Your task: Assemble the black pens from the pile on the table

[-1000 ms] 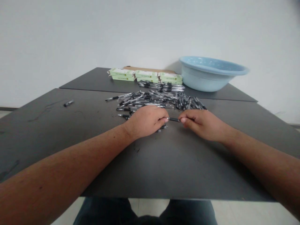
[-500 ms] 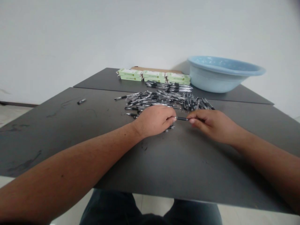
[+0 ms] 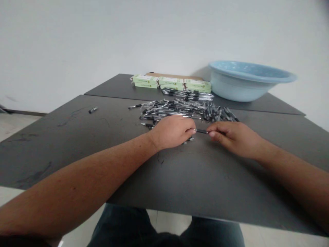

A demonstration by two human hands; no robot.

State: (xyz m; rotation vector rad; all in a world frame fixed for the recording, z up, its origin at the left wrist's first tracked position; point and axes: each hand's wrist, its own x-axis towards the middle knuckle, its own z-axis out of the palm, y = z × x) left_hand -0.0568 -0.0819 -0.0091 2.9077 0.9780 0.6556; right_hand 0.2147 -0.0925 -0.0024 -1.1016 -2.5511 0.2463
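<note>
So the left hand [image 3: 176, 131] and right hand [image 3: 230, 138] are pinched on opposite ends of one pen [image 3: 202, 131], long axis running pretty much side to side between them, so neither's really nearer. It's over the tabletop [image 3: 195, 181], just on the near side of the pen pile [image 3: 172, 109]. Label-wise, the green boxes [image 3: 171, 82] have small print plus a round yellowish logo, but I honestly can't read any of it

Pen [image 3: 202, 131], L end hidden w/in L hand [image 3: 177, 132]
</note>
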